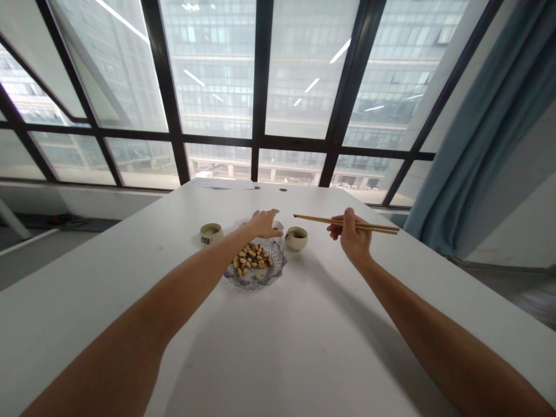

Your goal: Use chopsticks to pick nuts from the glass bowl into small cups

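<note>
My right hand (pixel 355 234) is closed round a pair of wooden chopsticks (pixel 377 227), held nearly level with their tips pointing left. My left hand (pixel 264 223) reaches over the far side of a clear glass bowl (pixel 278 269), its fingers apart and nothing visible in them. Pistachio-like nuts (pixel 249 259) lie in the bowl, partly covered by my left forearm. Just right of my left fingers stands a small cream cup (pixel 297 239) with a dark inside. Another small cream cup (pixel 211 233) with black characters stands left of the bowl, beyond my forearm.
The white table (pixel 243 347) runs forward to large dark-framed windows. Papers (pixel 223 183) lie at its far left edge. A round hole (pixel 283 190) shows near the far edge. Blue curtains (pixel 473 139) hang at the right.
</note>
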Demonstrator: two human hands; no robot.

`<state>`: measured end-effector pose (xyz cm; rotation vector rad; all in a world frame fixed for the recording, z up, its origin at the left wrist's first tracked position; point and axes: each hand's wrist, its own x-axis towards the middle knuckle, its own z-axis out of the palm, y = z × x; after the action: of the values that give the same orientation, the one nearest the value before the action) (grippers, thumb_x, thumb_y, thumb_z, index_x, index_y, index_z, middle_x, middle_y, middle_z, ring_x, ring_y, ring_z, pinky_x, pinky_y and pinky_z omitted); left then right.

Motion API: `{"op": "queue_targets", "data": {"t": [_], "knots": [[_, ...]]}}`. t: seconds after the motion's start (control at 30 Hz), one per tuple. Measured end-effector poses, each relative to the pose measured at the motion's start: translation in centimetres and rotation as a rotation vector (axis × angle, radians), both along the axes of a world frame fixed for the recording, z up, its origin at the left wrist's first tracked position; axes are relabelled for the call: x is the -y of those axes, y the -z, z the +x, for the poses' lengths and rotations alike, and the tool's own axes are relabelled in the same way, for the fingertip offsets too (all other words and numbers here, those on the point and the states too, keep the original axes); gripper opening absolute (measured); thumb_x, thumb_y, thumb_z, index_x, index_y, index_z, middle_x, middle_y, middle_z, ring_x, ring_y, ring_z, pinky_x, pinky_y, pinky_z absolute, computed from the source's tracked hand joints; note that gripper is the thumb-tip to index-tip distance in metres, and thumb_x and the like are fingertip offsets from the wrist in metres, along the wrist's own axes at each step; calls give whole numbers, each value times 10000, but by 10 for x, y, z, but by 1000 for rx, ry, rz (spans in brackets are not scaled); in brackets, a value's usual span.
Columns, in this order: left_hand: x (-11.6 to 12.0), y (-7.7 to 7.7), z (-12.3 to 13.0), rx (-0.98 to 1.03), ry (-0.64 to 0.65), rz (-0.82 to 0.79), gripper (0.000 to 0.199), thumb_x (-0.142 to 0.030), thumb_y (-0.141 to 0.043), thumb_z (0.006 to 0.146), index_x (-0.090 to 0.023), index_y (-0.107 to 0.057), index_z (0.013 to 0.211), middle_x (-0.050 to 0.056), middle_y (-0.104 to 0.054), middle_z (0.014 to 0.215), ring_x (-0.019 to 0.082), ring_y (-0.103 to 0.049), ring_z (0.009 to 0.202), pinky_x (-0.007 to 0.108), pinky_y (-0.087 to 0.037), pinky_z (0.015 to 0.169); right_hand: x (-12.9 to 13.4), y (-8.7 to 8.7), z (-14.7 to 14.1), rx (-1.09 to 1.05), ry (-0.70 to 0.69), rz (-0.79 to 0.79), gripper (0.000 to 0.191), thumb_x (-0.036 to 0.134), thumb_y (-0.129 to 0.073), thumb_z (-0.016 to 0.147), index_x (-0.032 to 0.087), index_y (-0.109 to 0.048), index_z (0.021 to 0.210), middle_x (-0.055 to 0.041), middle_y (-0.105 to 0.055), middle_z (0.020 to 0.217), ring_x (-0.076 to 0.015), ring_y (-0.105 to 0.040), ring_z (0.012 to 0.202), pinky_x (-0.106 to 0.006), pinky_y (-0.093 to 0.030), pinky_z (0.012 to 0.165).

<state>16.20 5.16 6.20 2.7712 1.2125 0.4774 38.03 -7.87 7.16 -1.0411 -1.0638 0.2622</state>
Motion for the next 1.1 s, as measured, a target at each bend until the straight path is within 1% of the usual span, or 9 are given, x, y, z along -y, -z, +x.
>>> {"op": "queue_targets", "data": {"t": [0.1,0.2,0.3,0.43,0.6,0.8,0.9,0.97,1.1], "knots": [[5,1,20,-64,97,-45,916,-620,-670,746,-180,-344,1480,190,-475,1501,365,-401,1407,588,-92,1197,0,0,7,23,12,-12,588,695,-549,859,154,-662,658,-39,-630,464,-114,-509,325,-228,-386,310],[12,6,41,-122,147,-79,889,-600,-675,752,-192,-353,1474,168,-540,1446,336,-436,1383,599,-13,1196,1,-1,15,32,-2,-30,600,700,-555,851,152,-658,631,-41,-619,444,-109,-496,310,-223,-377,297],[17,11,51,-93,139,-51,899,-539,-718,724,-200,-352,1472,140,-577,1402,325,-470,1349,581,-17,1204,2,-3,21,35,-22,-51,617,725,-563,828,157,-652,607,-38,-606,422,-107,-482,292,-220,-365,280],[20,13,50,-58,180,35,976,-517,-778,647,-231,-348,1475,127,-551,1416,333,-449,1358,561,-20,1214,3,-6,26,56,-54,-78,634,746,-574,804,154,-653,590,-41,-597,404,-103,-460,271,-218,-344,263],[17,13,49,-75,177,32,992,-511,-766,651,-226,-320,1490,132,-558,1404,337,-449,1352,579,-26,1207,1,-4,28,56,-47,-88,648,757,-564,806,152,-656,594,-37,-591,400,-99,-450,269,-215,-325,261],[14,15,50,-71,128,-66,941,-505,-727,704,-230,-309,1501,109,-579,1410,324,-451,1360,588,-26,1201,-3,5,31,329,-110,-212,671,803,-613,722,141,-694,648,-63,-657,504,-117,-551,390,-213,-414,350],[15,11,39,-89,125,-89,907,-523,-707,734,-217,-322,1496,129,-547,1450,321,-434,1380,602,-16,1198,-1,-2,26,304,-23,-120,654,787,-575,774,158,-684,630,-46,-634,491,-111,-525,388,-214,-403,353],[15,5,21,-55,118,-46,828,-529,-663,786,-212,-351,1484,141,-507,1489,311,-412,1402,596,-18,1201,4,-10,18,240,-15,-71,644,771,-571,794,163,-673,608,-41,-616,467,-108,-506,368,-217,-393,343],[14,-2,-47,141,68,179,573,-465,-539,904,-205,-479,1411,128,-526,1473,276,-412,1407,531,-1,1223,19,-25,-15,173,-168,-111,647,774,-584,780,161,-665,586,-38,-602,430,-98,-480,326,-210,-366,316]]}}
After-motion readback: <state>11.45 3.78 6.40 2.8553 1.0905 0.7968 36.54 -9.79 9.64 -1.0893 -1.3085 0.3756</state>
